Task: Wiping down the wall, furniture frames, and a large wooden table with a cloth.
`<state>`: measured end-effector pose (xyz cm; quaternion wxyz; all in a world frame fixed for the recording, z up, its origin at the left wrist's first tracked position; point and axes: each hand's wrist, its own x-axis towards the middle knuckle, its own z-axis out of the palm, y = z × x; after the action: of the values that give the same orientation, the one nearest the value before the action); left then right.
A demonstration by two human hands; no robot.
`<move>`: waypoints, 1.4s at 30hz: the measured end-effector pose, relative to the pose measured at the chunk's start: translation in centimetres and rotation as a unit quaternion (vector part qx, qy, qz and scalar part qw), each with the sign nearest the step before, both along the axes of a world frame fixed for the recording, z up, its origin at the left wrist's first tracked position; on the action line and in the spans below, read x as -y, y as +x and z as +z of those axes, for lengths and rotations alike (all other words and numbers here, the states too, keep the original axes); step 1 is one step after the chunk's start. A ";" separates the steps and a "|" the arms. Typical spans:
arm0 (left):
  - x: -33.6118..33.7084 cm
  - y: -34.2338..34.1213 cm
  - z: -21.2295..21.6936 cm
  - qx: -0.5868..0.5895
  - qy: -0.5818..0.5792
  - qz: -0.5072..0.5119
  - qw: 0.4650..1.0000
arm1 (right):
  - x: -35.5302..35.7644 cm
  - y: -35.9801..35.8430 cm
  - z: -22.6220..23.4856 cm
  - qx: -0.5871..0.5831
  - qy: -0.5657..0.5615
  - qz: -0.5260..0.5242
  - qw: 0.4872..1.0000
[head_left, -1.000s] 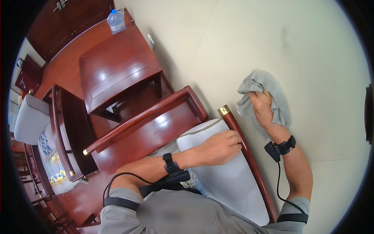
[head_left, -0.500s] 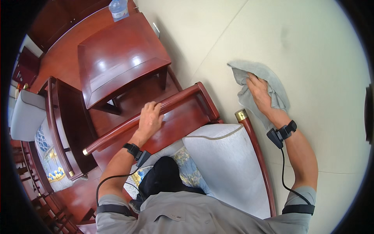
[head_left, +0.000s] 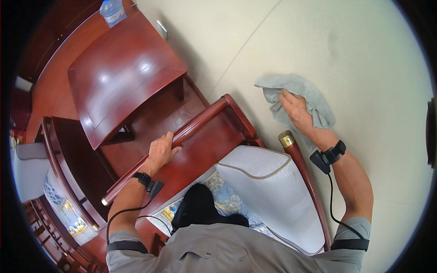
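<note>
My right hand [head_left: 297,110] presses a crumpled grey cloth [head_left: 296,98] flat against the cream wall [head_left: 355,59], palm down with fingers spread over it. My left hand [head_left: 160,151] grips the rounded wooden armrest rail [head_left: 191,129] of a dark red wooden chair. Both wrists carry black bands with cables running down my arms. Between my arms lies the chair's pale cushion [head_left: 266,186] with beige piping.
A glossy red-brown side table [head_left: 118,77] stands beside the chair, with a clear plastic water bottle [head_left: 112,11] behind it. A brass-capped chair post [head_left: 287,138] rises near the cloth. A second chair with a patterned cushion [head_left: 59,204] sits at the left.
My left hand left the pale cushion and took hold of the wooden armrest rail. My right hand stayed on the grey cloth against the wall, and my view has shifted closer.
</note>
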<state>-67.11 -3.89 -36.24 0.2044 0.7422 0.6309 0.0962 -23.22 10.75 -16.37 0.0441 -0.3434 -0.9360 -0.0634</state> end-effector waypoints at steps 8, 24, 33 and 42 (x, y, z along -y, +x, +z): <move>-0.7 -0.8 2.1 0.024 -0.020 -0.008 0.999 | 0.5 -1.0 0.0 0.021 -0.081 -0.020 0.996; 0.0 0.3 2.5 -0.028 -0.016 -0.001 0.999 | 0.4 -5.1 5.8 0.259 -0.209 -0.149 0.931; 0.0 0.2 1.8 -0.051 0.024 0.010 0.998 | -6.1 -9.4 6.7 0.090 -0.026 -0.043 0.995; 0.9 0.0 1.6 -0.083 0.065 0.023 0.994 | -14.2 -14.2 10.3 -0.074 0.203 0.030 0.976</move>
<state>-67.06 -4.81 -34.65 0.1004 0.7448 0.6549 0.0797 -37.46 24.92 -6.07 0.1836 -0.3033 -0.9076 -0.2250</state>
